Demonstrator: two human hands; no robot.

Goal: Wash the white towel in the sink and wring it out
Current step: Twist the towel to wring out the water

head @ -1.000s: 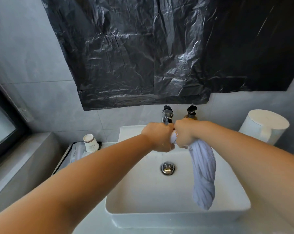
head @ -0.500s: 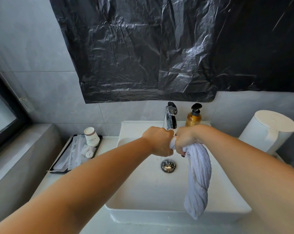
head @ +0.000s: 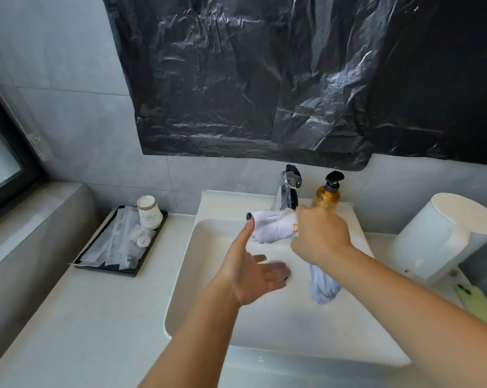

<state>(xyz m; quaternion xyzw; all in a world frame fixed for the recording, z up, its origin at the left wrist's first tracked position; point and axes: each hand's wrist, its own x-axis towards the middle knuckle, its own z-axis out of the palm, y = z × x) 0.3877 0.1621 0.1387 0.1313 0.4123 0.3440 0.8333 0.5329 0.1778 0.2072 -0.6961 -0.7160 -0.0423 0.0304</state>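
My right hand grips the twisted white towel over the back of the white sink. One end of the towel pokes out to the left of my fist, below the tap. The other end hangs down in a twisted rope under my right forearm, inside the basin. My left hand is open above the basin, palm turned right, thumb raised beside the towel's left end, holding nothing.
A chrome tap and an amber soap bottle stand behind the sink. A black tray with packets and paper cups sits at the left. A white kettle stands right. Black plastic covers the wall.
My left hand has let go of the towel and opened, dropping lower over the basin. My right hand keeps its grip, and the towel's short end now sticks out to the left.
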